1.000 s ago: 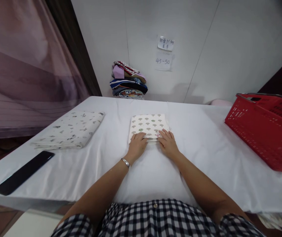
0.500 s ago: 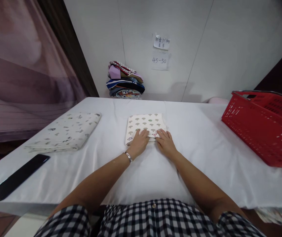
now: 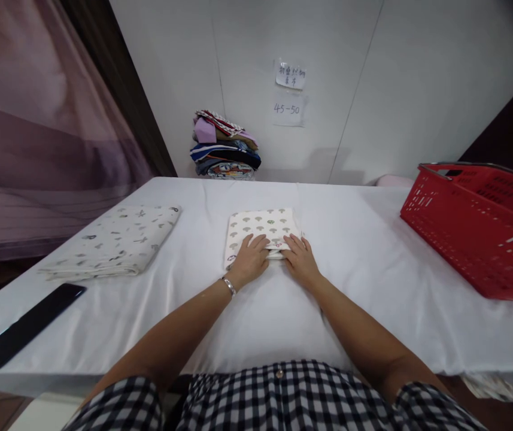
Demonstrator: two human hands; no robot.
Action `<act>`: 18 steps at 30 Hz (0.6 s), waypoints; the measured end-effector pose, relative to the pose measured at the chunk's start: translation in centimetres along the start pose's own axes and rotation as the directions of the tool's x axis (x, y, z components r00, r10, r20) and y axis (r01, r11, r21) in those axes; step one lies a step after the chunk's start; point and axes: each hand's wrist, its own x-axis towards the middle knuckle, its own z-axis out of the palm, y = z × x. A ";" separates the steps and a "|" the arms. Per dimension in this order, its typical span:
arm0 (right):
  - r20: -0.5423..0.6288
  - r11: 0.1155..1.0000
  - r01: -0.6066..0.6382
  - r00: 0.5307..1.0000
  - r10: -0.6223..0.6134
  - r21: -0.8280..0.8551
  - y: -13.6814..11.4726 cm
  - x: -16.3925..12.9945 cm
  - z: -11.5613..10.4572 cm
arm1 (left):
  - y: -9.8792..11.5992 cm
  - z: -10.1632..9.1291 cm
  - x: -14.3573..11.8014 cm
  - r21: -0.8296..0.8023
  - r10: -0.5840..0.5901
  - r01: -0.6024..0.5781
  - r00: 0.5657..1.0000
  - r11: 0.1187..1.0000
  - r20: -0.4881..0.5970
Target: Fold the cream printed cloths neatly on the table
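A folded white cloth (image 3: 260,224) printed with grey mushrooms and a few coloured shapes lies in the middle of the table. On its near left part rests my left hand (image 3: 251,260), with the fingers stretched out and a silver bracelet at the wrist. My right hand (image 3: 300,257) lies over the near right corner, its fingers extended and slightly spread on top. Between the hands, the cloth's near edge shows loose layers with a small gap. The undersides of both hands are hidden, and the thumbs are hard to make out.
Another folded patterned cloth (image 3: 117,239) lies at the left of the white-covered table (image 3: 355,239), beyond a flat black strip (image 3: 27,326). A red basket (image 3: 471,233) stands at the right. Behind the table, folded fabrics (image 3: 225,146) are stacked against the wall below paper notes (image 3: 289,93).
The view has shifted slightly, so most things sit a little further left. Both hands stay on the mushroom cloth; the gap at its near edge looks a little wider.
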 end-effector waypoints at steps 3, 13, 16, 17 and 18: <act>-0.005 1.000 0.007 1.000 -0.007 -0.004 0.1 0.0 0.1 | 0.0 -0.1 -0.3 -0.049 0.009 -0.008 1.000 0.999 0.022; 0.034 0.999 0.033 0.999 -0.033 0.000 0.2 -0.1 0.1 | -1.0 -2.5 1.8 -0.637 -0.207 0.281 0.960 0.717 0.191; 0.052 1.000 0.007 0.999 -0.007 -0.013 0.0 0.1 0.2 | -2.6 -1.7 3.8 -0.664 -0.335 0.429 0.902 0.613 0.273; 0.051 1.000 -0.010 0.999 0.011 -0.016 -0.1 0.1 0.3 | -3.1 -1.2 4.4 -0.630 -0.355 0.461 0.887 0.625 0.296; 0.048 0.999 -0.029 0.998 0.030 -0.018 -0.1 0.2 0.3 | -3.6 -0.6 5.0 -0.582 -0.362 0.482 0.876 0.655 0.318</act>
